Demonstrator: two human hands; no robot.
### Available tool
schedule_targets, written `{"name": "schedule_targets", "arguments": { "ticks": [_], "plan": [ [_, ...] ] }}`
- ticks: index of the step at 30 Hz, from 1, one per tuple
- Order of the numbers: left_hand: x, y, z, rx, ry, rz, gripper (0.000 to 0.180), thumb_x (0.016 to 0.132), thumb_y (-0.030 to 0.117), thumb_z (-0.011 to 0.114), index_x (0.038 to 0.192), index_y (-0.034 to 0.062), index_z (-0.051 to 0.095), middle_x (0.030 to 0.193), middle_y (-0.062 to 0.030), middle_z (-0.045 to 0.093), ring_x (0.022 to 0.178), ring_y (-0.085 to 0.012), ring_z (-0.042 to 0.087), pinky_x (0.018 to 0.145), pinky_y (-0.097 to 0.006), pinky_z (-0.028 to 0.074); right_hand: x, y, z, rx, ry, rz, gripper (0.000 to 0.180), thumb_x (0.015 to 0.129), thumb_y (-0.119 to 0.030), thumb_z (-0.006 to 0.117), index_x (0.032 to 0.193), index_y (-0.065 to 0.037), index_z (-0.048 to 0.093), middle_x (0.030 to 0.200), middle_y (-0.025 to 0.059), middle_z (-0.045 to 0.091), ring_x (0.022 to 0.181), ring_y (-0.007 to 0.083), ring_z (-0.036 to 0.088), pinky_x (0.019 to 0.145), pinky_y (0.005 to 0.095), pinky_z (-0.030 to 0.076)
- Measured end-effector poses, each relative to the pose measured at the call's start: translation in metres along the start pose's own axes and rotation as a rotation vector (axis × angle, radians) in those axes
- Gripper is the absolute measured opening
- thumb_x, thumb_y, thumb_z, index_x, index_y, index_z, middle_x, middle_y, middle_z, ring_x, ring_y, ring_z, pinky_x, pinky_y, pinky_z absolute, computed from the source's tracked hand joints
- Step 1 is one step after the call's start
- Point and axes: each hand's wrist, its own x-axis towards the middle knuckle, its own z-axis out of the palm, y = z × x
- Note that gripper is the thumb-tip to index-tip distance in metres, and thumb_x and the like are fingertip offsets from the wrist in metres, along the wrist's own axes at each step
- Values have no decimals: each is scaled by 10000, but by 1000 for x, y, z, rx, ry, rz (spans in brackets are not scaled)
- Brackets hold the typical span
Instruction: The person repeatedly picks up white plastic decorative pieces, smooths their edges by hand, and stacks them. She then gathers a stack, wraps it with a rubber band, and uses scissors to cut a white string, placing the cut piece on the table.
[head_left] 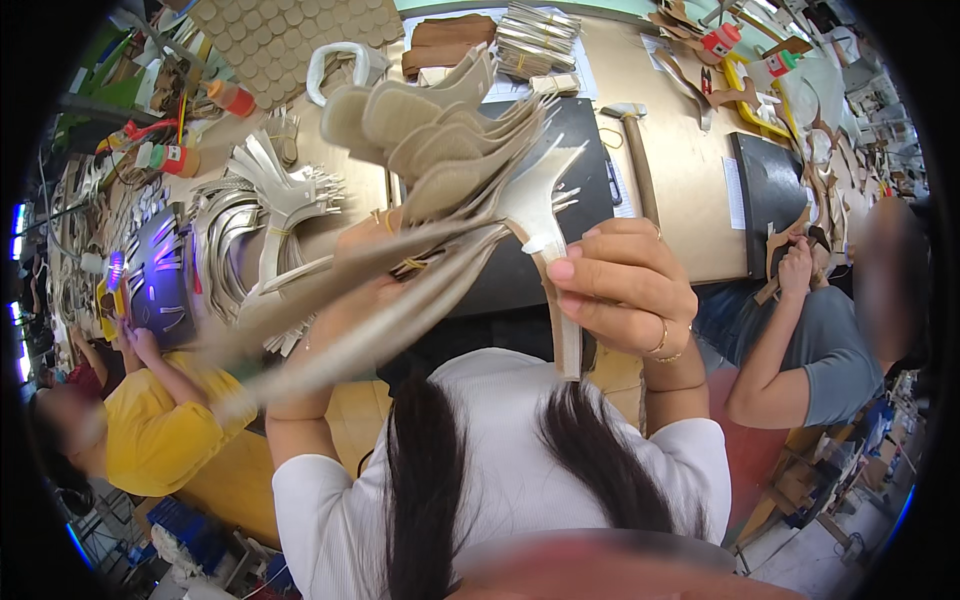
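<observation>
My left hand (365, 270) is closed round a thick bundle of cut beige and cream leather pieces (440, 140), like sandal upper parts. Its fingers are partly hidden behind the pieces. Long straps from the bundle sweep toward the lower left, smeared by motion. Thumb and fingers of my right hand (630, 290) pinch the strip of a pale forked leather piece (535, 200), just below a small white patch. The fork's narrow ends point up and right, and its brown-edged strip hangs down. Both hands are raised over the near edge of a black board (590, 150).
Left of the bundle lie stacks of metallic leather straps (270, 215). A hammer (635, 150) rests right of the board. Capped bottles (232, 98), a white tape roll (340, 70) and a yellow tray (765, 100) stand farther off. Co-workers sit on both sides, one in a yellow shirt (165, 425).
</observation>
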Motion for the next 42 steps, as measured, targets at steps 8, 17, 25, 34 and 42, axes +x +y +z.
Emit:
{"name": "schedule_targets", "arguments": {
  "ticks": [8, 17, 25, 34, 42],
  "plan": [
    [10, -25, -6, 386, 117, 429, 605, 551, 169, 824, 1077, -24, 595, 854, -123, 624, 674, -292, 581, 595, -368, 464, 8, -14, 2, 55, 73, 269, 288, 703, -13, 753, 971, -30, 650, 913, 98, 655, 782, 240, 631, 707, 351, 515],
    [17, -10, -7, 475, 136, 484, 719, 554, 73, 803, 1231, -4, 575, 1054, -123, 678, 678, -214, 587, 599, -311, 472, 21, -6, -10, -316, -162, 104, 306, 636, -64, 691, 930, 19, 665, 801, 63, 570, 628, 174, 540, 584, 285, 422],
    [16, -9, -7, 413, 64, 438, 799, 480, 84, 806, 1246, 40, 586, 965, -86, 681, 711, -227, 609, 646, -330, 478, 39, -10, -21, -503, -554, -98, 242, 567, -116, 613, 753, 36, 642, 853, 98, 573, 736, 179, 579, 709, 327, 446],
    [6, -9, -5, 435, 117, 356, 785, 467, 63, 761, 1234, 32, 595, 883, -92, 662, 692, -249, 599, 637, -345, 477, 33, 6, -13, -390, -308, -28, 213, 650, -133, 625, 822, -7, 627, 801, 49, 524, 694, 167, 546, 718, 307, 409],
    [-6, -21, 1, 416, 206, 422, 721, 553, 109, 806, 1224, -22, 577, 871, -119, 655, 663, -259, 592, 598, -345, 467, 13, -5, 10, -9, 99, 446, 136, 766, -25, 714, 885, -50, 652, 830, 84, 618, 727, 211, 586, 676, 305, 447]
  ]
}}
